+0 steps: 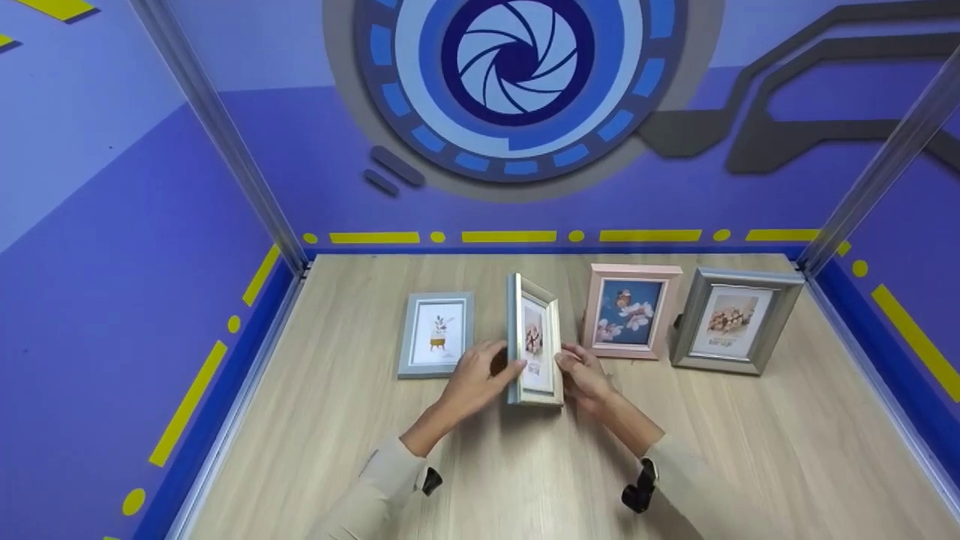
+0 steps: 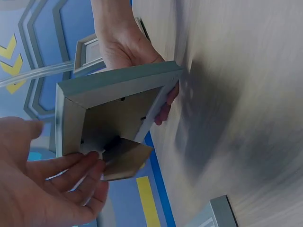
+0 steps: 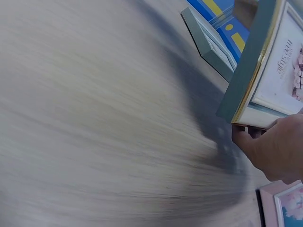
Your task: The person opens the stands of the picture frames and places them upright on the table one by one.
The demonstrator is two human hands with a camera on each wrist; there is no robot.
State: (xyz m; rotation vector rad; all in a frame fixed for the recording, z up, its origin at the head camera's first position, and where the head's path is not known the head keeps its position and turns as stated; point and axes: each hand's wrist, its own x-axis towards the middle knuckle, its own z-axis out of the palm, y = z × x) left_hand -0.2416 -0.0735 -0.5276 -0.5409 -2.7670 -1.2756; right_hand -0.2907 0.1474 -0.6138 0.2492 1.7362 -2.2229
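Observation:
A silver-edged picture frame (image 1: pixel 534 341) with a pink flower print is held upright, turned partly sideways, between both hands. My left hand (image 1: pixel 474 379) holds its left side; in the left wrist view the fingertips (image 2: pixel 90 163) touch the lower edge and the fold-out stand (image 2: pixel 127 161) on the back. The stand juts out from the backing. My right hand (image 1: pixel 589 379) grips the opposite side, thumb at the front edge and fingers behind. The frame's outer sides are grey-green in the right wrist view.
On the wooden table (image 1: pixel 360 450), a light-blue frame (image 1: pixel 403 337) is to the left. A pink frame (image 1: pixel 632 351) and a larger silver-grey frame (image 1: pixel 716 365) stand to the right. Blue-purple printed walls (image 1: pixel 262 150) enclose the table at the back and sides.

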